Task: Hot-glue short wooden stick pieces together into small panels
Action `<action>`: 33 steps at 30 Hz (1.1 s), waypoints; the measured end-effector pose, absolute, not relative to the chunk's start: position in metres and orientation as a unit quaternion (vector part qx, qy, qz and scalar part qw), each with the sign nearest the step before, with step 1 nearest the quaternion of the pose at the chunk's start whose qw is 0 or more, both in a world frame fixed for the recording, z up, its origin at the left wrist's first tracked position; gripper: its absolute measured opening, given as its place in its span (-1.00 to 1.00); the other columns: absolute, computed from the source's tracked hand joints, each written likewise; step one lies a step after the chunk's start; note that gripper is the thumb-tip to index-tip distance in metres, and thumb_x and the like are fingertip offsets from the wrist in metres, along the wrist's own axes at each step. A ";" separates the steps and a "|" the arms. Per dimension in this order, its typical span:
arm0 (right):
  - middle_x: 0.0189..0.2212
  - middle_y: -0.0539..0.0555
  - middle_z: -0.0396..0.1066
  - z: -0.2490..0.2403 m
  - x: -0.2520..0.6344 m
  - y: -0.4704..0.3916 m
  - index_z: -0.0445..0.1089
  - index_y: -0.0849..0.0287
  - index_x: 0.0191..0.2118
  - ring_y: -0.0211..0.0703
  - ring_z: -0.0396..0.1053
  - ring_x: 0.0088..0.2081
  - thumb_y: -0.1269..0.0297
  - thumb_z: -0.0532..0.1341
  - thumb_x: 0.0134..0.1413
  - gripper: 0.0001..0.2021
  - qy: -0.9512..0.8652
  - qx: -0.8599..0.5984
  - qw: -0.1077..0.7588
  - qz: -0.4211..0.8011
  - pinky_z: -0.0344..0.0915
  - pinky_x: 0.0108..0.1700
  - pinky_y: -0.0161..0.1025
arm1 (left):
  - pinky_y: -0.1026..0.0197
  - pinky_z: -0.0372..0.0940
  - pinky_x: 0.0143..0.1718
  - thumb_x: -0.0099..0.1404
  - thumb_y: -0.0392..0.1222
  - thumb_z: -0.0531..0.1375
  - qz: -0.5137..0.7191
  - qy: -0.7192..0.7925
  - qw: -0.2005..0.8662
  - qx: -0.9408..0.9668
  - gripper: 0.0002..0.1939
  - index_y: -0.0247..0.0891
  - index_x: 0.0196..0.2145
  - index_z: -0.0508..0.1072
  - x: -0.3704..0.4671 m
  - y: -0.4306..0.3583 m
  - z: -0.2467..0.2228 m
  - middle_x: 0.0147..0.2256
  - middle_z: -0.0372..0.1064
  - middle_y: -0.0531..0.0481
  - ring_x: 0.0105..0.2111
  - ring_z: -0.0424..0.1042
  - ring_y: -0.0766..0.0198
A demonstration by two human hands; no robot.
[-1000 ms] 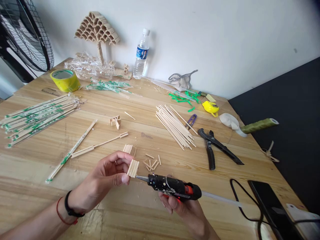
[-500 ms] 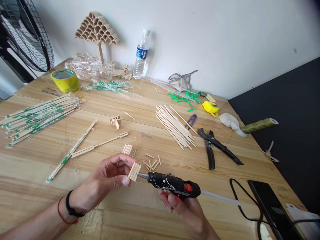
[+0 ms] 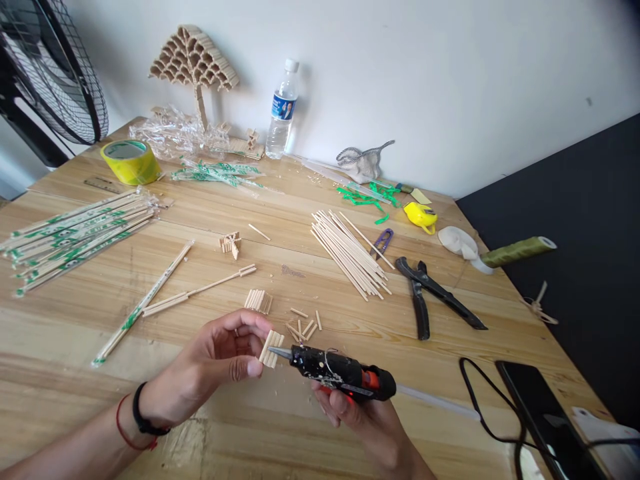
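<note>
Between the thumb and fingers of my left hand [image 3: 215,357] is a small panel of short wooden sticks [image 3: 273,352] laid side by side. My right hand [image 3: 357,417] is wrapped round the grip of a black glue gun [image 3: 335,370], whose red light glows and whose clear glue stick [image 3: 435,402] juts out at the back. The gun's metal nozzle points left and meets the face of the panel, or lies just over it. Behind my left hand sits a block of short sticks [image 3: 259,300]. Several cut stick pieces [image 3: 306,327] lie just beyond the nozzle.
Loose chopsticks [image 3: 350,257] lie at mid-table beside purple snips [image 3: 383,241] and black cutters [image 3: 423,290]. Wrapped chopsticks [image 3: 85,230] fill the left. A stick-built tree [image 3: 200,73], a water bottle [image 3: 283,113] and yellow tape [image 3: 131,163] stand behind. A phone [image 3: 543,413] and cable lie right.
The glue gun has shifted slightly left, bringing its nozzle from the panel's right edge across its face. The stick panel has moved slightly right and down, still held in my left hand.
</note>
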State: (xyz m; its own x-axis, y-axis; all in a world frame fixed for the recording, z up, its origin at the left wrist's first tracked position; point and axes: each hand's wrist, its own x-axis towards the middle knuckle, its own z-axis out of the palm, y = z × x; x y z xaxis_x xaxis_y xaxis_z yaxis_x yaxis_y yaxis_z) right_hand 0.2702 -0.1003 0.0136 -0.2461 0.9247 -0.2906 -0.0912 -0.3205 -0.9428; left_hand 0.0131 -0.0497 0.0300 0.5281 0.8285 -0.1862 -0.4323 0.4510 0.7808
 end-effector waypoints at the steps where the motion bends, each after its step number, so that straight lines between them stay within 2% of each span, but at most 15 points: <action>1: -0.50 -0.04 0.22 0.013 0.271 -0.100 0.56 0.16 -0.18 -0.24 0.08 -0.49 -0.27 0.36 0.15 -0.49 -0.438 -0.480 0.388 0.654 0.11 -0.40 -0.21 | 0.27 0.26 -0.18 0.30 -0.19 0.46 0.392 0.289 0.801 0.349 -0.70 -0.14 -0.03 0.60 0.013 -0.050 0.030 -0.22 0.49 -0.02 -0.22 0.40 0.27; 5: -0.51 -0.05 0.20 0.010 0.274 -0.101 0.56 0.15 -0.16 -0.20 0.11 -0.47 -0.26 0.35 0.18 -0.50 -0.429 -0.504 0.398 0.636 0.16 -0.37 -0.18 | 0.29 0.24 -0.21 0.30 -0.14 0.46 0.392 0.301 0.793 0.358 -0.72 -0.16 -0.05 0.60 0.012 -0.050 0.031 -0.28 0.45 0.01 -0.26 0.37 0.29; 11: -0.47 -0.03 0.22 0.009 0.275 -0.098 0.55 0.12 -0.15 -0.18 0.12 -0.46 -0.24 0.31 0.24 -0.54 -0.486 -0.475 0.369 0.635 0.18 -0.34 -0.18 | 0.30 0.23 -0.22 0.30 -0.08 0.46 0.397 0.317 0.777 0.371 -0.72 -0.15 -0.06 0.61 0.012 -0.048 0.032 -0.26 0.44 0.00 -0.25 0.36 0.28; 15: -0.43 0.02 0.26 0.015 0.274 -0.092 0.46 0.13 -0.28 -0.14 0.18 -0.41 -0.18 0.28 0.29 -0.58 -0.535 -0.427 0.353 0.638 0.20 -0.34 -0.19 | 0.28 0.23 -0.21 0.29 -0.07 0.46 0.394 0.325 0.773 0.376 -0.70 -0.16 -0.06 0.60 0.011 -0.049 0.031 -0.26 0.45 0.00 -0.26 0.36 0.27; 22: -0.42 0.06 0.28 0.024 0.270 -0.092 0.47 0.13 -0.33 -0.12 0.18 -0.41 -0.21 0.34 0.21 -0.56 -0.490 -0.456 0.364 0.648 0.15 -0.42 -0.20 | 0.24 0.23 -0.23 0.28 -0.08 0.47 0.396 0.345 0.761 0.380 -0.71 -0.18 -0.09 0.60 0.011 -0.049 0.035 -0.29 0.44 0.00 -0.28 0.35 0.23; 28: -0.34 0.13 0.38 0.023 0.269 -0.095 0.55 0.14 -0.30 -0.08 0.26 -0.36 -0.28 0.36 0.14 -0.50 -0.483 -0.474 0.373 0.635 0.24 -0.38 -0.17 | 0.23 0.25 -0.23 0.28 -0.04 0.47 0.392 0.355 0.755 0.388 -0.66 -0.19 -0.06 0.56 0.012 -0.048 0.035 -0.18 0.46 -0.05 -0.27 0.36 0.25; 33: -0.36 0.14 0.42 0.021 0.269 -0.095 0.54 0.13 -0.31 -0.02 0.32 -0.33 -0.28 0.36 0.13 -0.51 -0.490 -0.475 0.376 0.627 0.34 -0.29 -0.11 | 0.23 0.24 -0.24 0.26 -0.02 0.48 0.395 0.364 0.748 0.390 -0.64 -0.21 -0.08 0.56 0.013 -0.048 0.035 -0.18 0.46 -0.06 -0.27 0.36 0.25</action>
